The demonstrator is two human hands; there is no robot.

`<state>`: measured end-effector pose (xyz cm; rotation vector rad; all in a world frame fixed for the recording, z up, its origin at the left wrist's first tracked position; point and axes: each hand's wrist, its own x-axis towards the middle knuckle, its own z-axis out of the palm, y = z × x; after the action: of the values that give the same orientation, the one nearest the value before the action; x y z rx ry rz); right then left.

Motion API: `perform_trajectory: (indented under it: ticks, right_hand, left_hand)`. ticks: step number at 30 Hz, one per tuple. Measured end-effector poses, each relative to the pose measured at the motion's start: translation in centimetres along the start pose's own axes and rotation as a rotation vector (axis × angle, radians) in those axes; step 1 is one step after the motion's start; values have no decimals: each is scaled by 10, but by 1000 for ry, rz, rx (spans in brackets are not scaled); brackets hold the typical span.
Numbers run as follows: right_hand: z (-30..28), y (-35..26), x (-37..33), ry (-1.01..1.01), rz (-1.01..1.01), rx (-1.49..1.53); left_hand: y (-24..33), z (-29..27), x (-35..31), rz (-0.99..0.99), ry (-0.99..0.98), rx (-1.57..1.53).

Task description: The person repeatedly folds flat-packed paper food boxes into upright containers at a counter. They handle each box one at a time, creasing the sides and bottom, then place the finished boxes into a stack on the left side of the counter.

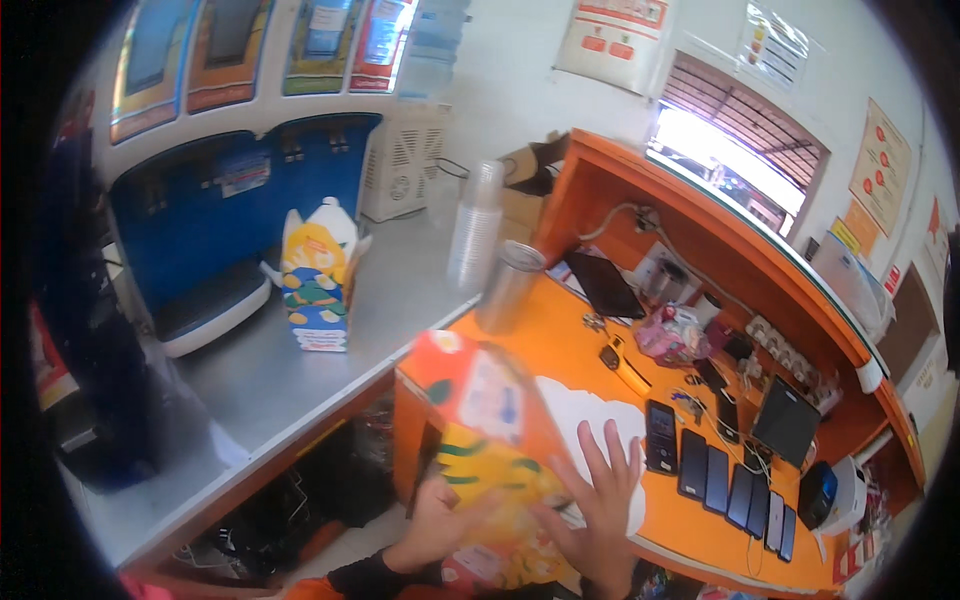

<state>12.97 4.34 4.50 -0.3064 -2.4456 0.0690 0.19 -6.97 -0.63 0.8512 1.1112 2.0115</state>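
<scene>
A bright cardboard carton [480,455], printed in yellow, orange and green, is held up in front of me over the near corner of the orange counter. It is smeared by motion. My left hand [435,530] grips its left side with the thumb over the front. My right hand [598,500] is open at its right side, fingers spread and pointing up, the palm side near or against the carton; contact is hard to tell. Left of it, a similar carton [318,280], standing upright with flaps raised at the top, sits on the grey metal counter.
Behind the held carton stand a steel tumbler [510,290] and a tall stack of clear cups [475,230]. A drink dispenser [240,190] fills the left. On the orange counter [560,325] lie white paper [585,405], a yellow tool [625,365], several phones [715,480] and a tablet [785,420].
</scene>
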Motion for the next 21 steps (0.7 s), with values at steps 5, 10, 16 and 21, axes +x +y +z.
perform_trajectory:
  ticks: [5,10,16,21]
  right_hand:
    - [-25,-5,7,-129,-98,-24]
    - [-3,14,1,-324,-71,200]
    - [-24,-1,-9,-220,-16,175]
    - [-15,-4,-15,104,175,527]
  left_hand:
    - [10,12,3,-248,-356,74]
    - [17,-3,-4,-437,-473,-282]
    - [-13,-12,-8,-587,-584,-397]
    - [-107,-46,-13,-598,-763,-831]
